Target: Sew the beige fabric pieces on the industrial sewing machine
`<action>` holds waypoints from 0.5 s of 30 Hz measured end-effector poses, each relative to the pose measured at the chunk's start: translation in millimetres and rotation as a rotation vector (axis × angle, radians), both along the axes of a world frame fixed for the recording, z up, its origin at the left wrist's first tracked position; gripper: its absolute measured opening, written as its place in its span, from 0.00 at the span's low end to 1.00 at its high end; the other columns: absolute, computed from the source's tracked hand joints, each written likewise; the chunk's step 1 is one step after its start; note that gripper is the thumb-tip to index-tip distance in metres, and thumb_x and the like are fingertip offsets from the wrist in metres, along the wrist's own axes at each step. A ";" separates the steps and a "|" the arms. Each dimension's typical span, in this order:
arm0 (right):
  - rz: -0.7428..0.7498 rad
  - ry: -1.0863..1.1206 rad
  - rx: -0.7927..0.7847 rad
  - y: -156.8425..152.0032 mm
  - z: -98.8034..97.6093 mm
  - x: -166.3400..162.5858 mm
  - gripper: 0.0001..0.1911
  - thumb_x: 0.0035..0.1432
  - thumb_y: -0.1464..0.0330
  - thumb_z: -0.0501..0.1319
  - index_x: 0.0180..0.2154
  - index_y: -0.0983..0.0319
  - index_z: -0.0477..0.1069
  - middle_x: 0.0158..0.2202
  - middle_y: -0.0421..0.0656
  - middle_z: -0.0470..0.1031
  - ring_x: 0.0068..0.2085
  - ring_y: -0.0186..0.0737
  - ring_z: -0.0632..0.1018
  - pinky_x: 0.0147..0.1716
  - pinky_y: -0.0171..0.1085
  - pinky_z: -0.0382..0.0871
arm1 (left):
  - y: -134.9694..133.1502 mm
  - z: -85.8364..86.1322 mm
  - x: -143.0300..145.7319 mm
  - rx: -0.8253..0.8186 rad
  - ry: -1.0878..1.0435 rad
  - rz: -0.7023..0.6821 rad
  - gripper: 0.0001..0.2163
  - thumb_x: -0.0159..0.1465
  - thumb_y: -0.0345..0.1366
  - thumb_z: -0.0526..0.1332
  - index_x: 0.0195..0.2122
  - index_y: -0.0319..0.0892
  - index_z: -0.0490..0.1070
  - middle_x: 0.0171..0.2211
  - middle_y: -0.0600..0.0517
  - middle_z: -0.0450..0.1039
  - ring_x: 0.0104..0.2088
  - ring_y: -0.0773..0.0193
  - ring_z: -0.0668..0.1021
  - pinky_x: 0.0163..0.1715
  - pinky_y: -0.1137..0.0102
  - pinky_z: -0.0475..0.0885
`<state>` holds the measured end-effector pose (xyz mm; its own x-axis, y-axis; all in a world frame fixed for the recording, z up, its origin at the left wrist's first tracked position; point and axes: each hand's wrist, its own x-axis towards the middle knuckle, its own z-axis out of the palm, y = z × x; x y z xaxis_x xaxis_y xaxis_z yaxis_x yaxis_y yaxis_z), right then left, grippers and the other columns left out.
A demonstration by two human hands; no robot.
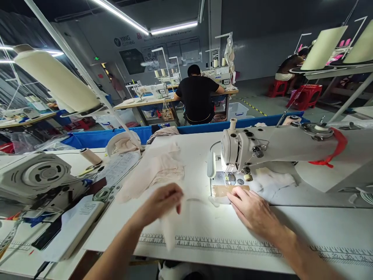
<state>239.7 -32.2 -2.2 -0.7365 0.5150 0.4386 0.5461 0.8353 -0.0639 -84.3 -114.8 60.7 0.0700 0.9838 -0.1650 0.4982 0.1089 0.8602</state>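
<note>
My left hand (pixel 163 200) is over the table left of the sewing machine (pixel 241 151), its fingers curled. A thin pale piece of fabric (pixel 169 231), smeared by motion, hangs from it toward the ruler strip printed along the table edge. My right hand (pixel 252 212) lies on the machine bed with its fingers stretched out, touching the tan taped strip (pixel 224 190) in front of the lit needle area. Behind my left hand is a loose pile of pale fabric pieces (pixel 166 169). Another pale fabric piece (pixel 274 181) rests under the machine arm.
A second machine (pixel 43 175) stands at the left, near a white box (pixel 72 229), a dark phone (pixel 48 233) and a written sheet (pixel 119 169). Thread cones (pixel 58 77) are on a stand. A blue cloth trough (pixel 189 127) runs behind the table; a person (pixel 199 95) sits beyond.
</note>
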 end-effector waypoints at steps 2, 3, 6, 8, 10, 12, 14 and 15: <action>-0.003 -0.011 0.010 0.2 -0.7 0.2 0.15 0.70 0.77 0.51 0.43 0.62 0.76 0.39 0.47 0.77 0.35 0.42 0.75 0.35 0.42 0.66 | 6.6 -17.3 22.5 -0.115 0.008 -0.118 0.16 0.67 0.53 0.58 0.34 0.46 0.69 0.26 0.52 0.80 0.25 0.64 0.72 0.27 0.70 0.64; -0.004 -0.016 0.021 0.1 -0.9 0.0 0.14 0.71 0.75 0.51 0.44 0.62 0.76 0.40 0.47 0.77 0.35 0.42 0.75 0.36 0.42 0.66 | 13.1 -24.7 28.8 -0.130 0.027 -0.142 0.15 0.66 0.52 0.58 0.33 0.46 0.69 0.26 0.52 0.79 0.26 0.63 0.74 0.28 0.69 0.65; -0.017 -0.038 0.051 -0.7 -0.2 -3.2 0.13 0.73 0.72 0.53 0.46 0.62 0.76 0.42 0.48 0.78 0.38 0.44 0.75 0.38 0.43 0.67 | 37.5 -34.2 25.7 -0.045 0.178 -0.124 0.14 0.63 0.50 0.57 0.29 0.46 0.70 0.24 0.54 0.76 0.28 0.61 0.75 0.31 0.68 0.67; -0.038 -0.066 0.049 -0.4 0.3 -8.3 0.12 0.73 0.70 0.54 0.49 0.62 0.76 0.44 0.49 0.78 0.41 0.46 0.75 0.40 0.44 0.68 | 53.8 -30.7 13.7 0.037 0.305 -0.087 0.14 0.61 0.49 0.57 0.26 0.46 0.71 0.24 0.54 0.74 0.29 0.59 0.76 0.32 0.68 0.66; -0.066 -0.089 0.045 1.3 -0.2 -14.9 0.13 0.73 0.68 0.55 0.50 0.64 0.76 0.45 0.50 0.78 0.42 0.47 0.75 0.41 0.44 0.68 | 66.3 -22.9 6.4 0.076 0.366 -0.061 0.14 0.60 0.50 0.57 0.25 0.46 0.72 0.24 0.53 0.75 0.29 0.59 0.76 0.32 0.67 0.66; -0.089 -0.098 0.041 3.1 -1.9 -21.4 0.13 0.74 0.67 0.55 0.50 0.65 0.76 0.44 0.50 0.78 0.41 0.47 0.75 0.41 0.44 0.67 | 72.6 -14.6 11.6 0.081 0.341 -0.073 0.16 0.60 0.52 0.57 0.26 0.46 0.73 0.24 0.53 0.75 0.28 0.59 0.75 0.30 0.68 0.65; -0.104 -0.094 0.030 4.0 -3.9 -25.9 0.13 0.74 0.66 0.56 0.51 0.65 0.76 0.43 0.49 0.77 0.41 0.46 0.74 0.41 0.44 0.66 | 74.4 -9.9 29.9 0.088 0.269 -0.116 0.17 0.62 0.52 0.57 0.28 0.45 0.74 0.24 0.54 0.74 0.26 0.62 0.73 0.28 0.69 0.64; -0.104 -0.090 0.025 4.3 -4.7 -27.0 0.13 0.74 0.66 0.57 0.52 0.65 0.76 0.43 0.49 0.77 0.41 0.46 0.74 0.41 0.44 0.67 | 75.3 -10.0 42.1 0.090 0.231 -0.149 0.17 0.63 0.52 0.57 0.28 0.45 0.74 0.24 0.54 0.74 0.25 0.63 0.72 0.27 0.69 0.63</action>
<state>212.6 -27.9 -6.9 -0.7168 0.5801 0.3870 0.6320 0.7749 0.0090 -42.2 -39.5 50.7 0.1855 0.9769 -0.1063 0.6867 -0.0514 0.7251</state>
